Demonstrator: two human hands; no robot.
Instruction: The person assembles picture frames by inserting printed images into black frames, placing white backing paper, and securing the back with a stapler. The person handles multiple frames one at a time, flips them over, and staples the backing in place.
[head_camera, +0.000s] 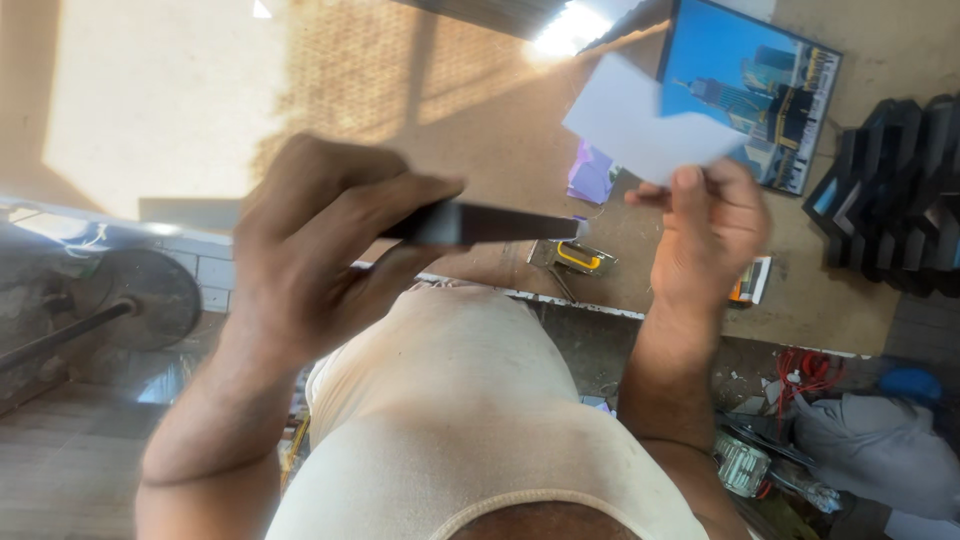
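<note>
Counting from my feed: two hands, left hand (320, 235) and right hand (710, 225). One dark flat strip (480, 223). One white card (640, 120). One framed picture (755, 90). One staple gun (572, 257). One purple paper scrap (590, 175). One stack of black frame corners (895, 195); number inside unreadable.

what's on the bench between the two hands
In the head view, a yellow-and-metal staple gun lies on the brown bench between the left hand, holding a dark flat frame, and the right hand, holding a white sheet.
</note>
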